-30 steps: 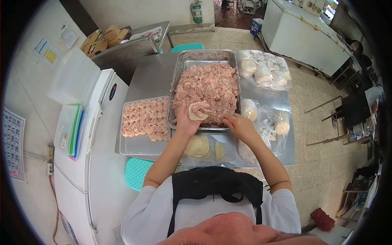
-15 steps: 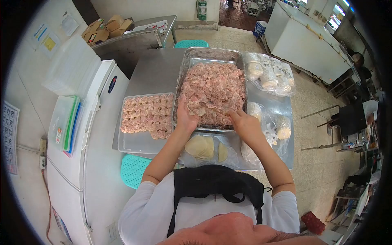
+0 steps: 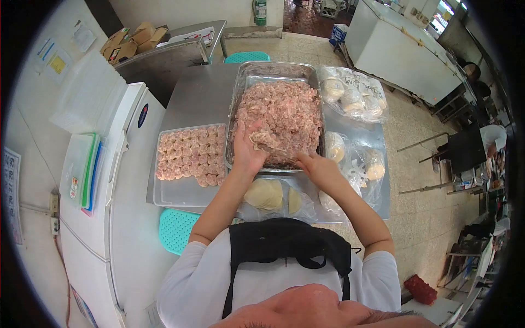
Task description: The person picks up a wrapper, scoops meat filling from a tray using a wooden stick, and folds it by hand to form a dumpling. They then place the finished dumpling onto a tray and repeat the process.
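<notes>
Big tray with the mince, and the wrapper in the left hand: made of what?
Big tray: looks like stainless steel, dull grey metal with soft glare along its rim. Wrapper: probably thin raw dough, pale and matte, creasing limply in the left hand.

You wear a white short-sleeved shirt [image 3: 191,284], sleeves [image 3: 198,252] ending at 7 and 5 o'clock. Black apron [image 3: 284,240] at 6 o'clock, strap [image 3: 230,287] round your neck. Left hand [image 3: 246,154], right hand [image 3: 321,169] bare.

A teal stool [image 3: 178,229] beside the white freezer [image 3: 117,218]; cardboard boxes [image 3: 128,41] and a fire extinguisher [image 3: 260,11] behind
</notes>
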`<control>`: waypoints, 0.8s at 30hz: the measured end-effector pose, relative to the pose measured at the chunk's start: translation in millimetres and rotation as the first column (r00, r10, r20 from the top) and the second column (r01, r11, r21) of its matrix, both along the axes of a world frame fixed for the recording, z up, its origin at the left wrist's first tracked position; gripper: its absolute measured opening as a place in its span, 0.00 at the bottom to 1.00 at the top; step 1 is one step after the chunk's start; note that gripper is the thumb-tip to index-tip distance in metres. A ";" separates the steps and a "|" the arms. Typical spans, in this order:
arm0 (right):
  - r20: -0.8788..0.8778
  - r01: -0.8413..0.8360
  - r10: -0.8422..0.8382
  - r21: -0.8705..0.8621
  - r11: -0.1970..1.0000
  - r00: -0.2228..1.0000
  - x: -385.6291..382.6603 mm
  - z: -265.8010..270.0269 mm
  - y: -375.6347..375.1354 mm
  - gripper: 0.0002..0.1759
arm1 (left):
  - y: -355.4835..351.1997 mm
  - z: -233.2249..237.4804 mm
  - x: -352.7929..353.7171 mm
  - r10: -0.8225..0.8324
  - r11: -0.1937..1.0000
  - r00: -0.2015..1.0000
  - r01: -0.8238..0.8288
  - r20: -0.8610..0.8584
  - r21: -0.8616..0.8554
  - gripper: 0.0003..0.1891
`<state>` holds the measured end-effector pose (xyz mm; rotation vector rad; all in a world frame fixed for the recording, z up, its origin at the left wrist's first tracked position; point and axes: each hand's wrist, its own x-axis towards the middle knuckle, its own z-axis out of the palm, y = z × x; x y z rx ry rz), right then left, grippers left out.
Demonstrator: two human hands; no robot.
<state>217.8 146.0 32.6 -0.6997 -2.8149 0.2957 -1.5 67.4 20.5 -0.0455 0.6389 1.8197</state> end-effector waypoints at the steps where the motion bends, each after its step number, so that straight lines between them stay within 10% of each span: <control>1: 0.000 -0.013 0.013 0.007 1.000 1.000 -0.4 23.3 -3.3 0.12 | 0.9 5.5 0.3 0.054 0.998 0.999 -0.054 -0.003 -0.013 0.32; 4: 0.156 0.055 -0.074 0.123 0.991 0.985 2.6 61.0 -17.2 0.13 | -2.6 -2.8 -6.3 0.033 0.999 0.999 -0.033 0.021 -0.020 0.30; 11: -0.221 -0.092 0.058 -0.147 0.985 0.974 7.8 48.7 8.7 0.15 | -12.9 8.9 1.7 0.126 0.989 0.987 -0.133 0.096 0.069 0.24; 14: -0.204 -0.045 -0.047 -0.425 0.904 0.978 15.3 60.4 19.9 0.16 | -25.8 15.5 3.8 -0.034 0.990 0.911 0.088 -0.411 0.114 0.25; 17: -0.071 -0.036 -0.005 -0.558 0.829 0.997 26.2 81.4 17.1 0.16 | -33.4 38.6 11.1 -0.335 0.941 0.589 0.252 -0.736 -0.227 0.35; 19: -0.075 -0.094 0.063 -0.557 0.825 0.995 32.6 85.4 14.6 0.16 | -23.9 42.2 14.3 0.102 0.986 -0.106 0.140 -0.989 0.086 0.35; 24: -0.261 -0.323 0.225 -0.434 0.841 0.939 35.6 62.6 14.8 0.15 | -24.9 55.1 9.2 -0.221 0.902 -0.154 0.343 -0.963 -0.262 0.24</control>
